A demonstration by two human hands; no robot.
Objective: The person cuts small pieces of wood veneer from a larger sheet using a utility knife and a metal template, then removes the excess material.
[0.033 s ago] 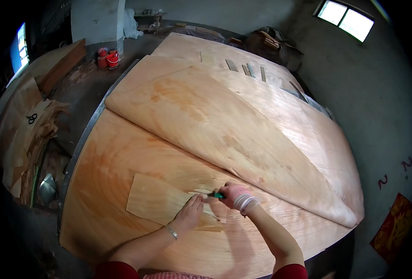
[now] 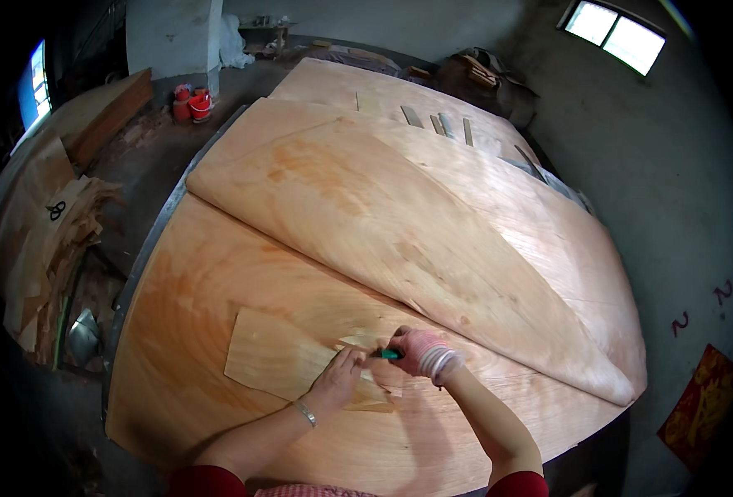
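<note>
On the large veneer sheet (image 2: pixel 217 273) in front of me lies a smaller, paler piece of veneer (image 2: pixel 271 352) with a torn right end and loose slivers. My left hand (image 2: pixel 336 379), bare with a metal bracelet at the wrist, has its fingers drawn together on this piece at its right end. In a pink and white glove, my right hand (image 2: pixel 423 351) grips a green-handled tool (image 2: pixel 390 354), probably a knife. Its tip points toward my left fingertips, and my fingers partly hide it. The tool is just above or touching the slivers; I cannot tell which.
Beyond my hands, a folded-over veneer flap (image 2: pixel 366 224) crosses the sheet diagonally. Several thin strips (image 2: pixel 412 116) lie at the far end. To the left are stacked veneer offcuts (image 2: pixel 60 248) with black scissors (image 2: pixel 56 210) on top. Red buckets (image 2: pixel 199 106) stand on the floor.
My right hand and the green-handled tool have shifted slightly toward me and to the right. My left hand stays in nearly the same place on the pale veneer.
</note>
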